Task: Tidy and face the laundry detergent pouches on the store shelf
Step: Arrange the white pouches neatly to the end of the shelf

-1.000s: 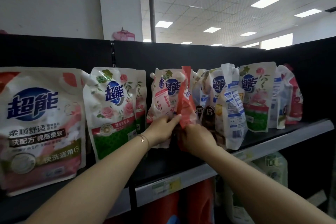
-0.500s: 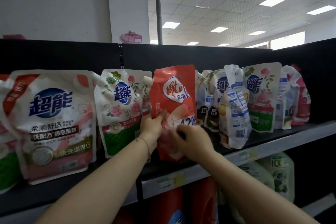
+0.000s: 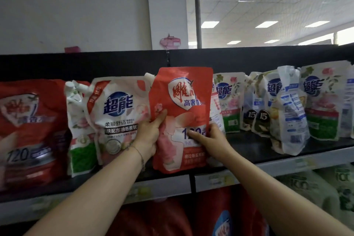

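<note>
At the black shelf [image 3: 249,146], left hand [image 3: 148,137] and right hand [image 3: 211,140] grip the red plastic pouch [image 3: 182,99] with curled fingers, facing it; next, stand it squarely.

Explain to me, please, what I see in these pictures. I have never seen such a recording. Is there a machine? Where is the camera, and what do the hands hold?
There is no machine here. A person works with two bare hands, and a camera worn on the head looks forward at them, so the arms enter from below. In front is a black store shelf with laundry detergent pouches standing in a row. The left hand and the right hand together hold one red pouch upright by its two sides, with its printed front toward the camera. Left of it stands a white and pink pouch. Right of it are white and green pouches, and a turned pouch shows its back label, so it is not yet faced.
</note>
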### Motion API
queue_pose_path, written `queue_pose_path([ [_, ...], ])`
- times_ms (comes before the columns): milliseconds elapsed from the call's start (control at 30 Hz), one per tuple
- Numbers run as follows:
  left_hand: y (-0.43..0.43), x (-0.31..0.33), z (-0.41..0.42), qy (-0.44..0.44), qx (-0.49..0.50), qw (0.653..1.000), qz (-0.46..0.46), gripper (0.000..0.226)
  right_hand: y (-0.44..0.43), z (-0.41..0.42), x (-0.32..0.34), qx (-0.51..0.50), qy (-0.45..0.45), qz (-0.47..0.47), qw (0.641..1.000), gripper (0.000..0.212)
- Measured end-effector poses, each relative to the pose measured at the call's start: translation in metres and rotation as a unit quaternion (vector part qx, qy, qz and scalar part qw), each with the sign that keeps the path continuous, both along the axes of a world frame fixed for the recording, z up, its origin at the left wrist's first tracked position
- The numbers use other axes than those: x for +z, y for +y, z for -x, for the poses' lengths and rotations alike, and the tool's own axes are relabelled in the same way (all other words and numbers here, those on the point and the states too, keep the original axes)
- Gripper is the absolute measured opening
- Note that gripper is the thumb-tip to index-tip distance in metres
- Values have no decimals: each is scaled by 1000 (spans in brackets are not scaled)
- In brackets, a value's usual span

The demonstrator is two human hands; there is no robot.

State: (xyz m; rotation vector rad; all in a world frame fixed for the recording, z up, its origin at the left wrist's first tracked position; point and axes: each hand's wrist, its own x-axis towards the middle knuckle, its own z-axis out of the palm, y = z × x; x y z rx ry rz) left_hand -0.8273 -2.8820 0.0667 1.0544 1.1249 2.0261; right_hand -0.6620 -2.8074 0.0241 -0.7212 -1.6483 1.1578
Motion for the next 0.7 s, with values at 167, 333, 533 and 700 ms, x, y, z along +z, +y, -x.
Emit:
queue_pose_path([
  [167,-52,8,48,28,63,998,-12,19,-42,50,8,-18,-22,-80,996,68],
  [333,-106,13,96,78,182,980,-36,31,-93,103,15,62,-2,-139,988,66],
  [533,-165,13,153,149,289,946,9,26,-135,178,5,179,-3,-173,969,104],
  [700,-194,21,203,170,330,928,18,49,-161,231,5,230,-19,-199,952,150],
])
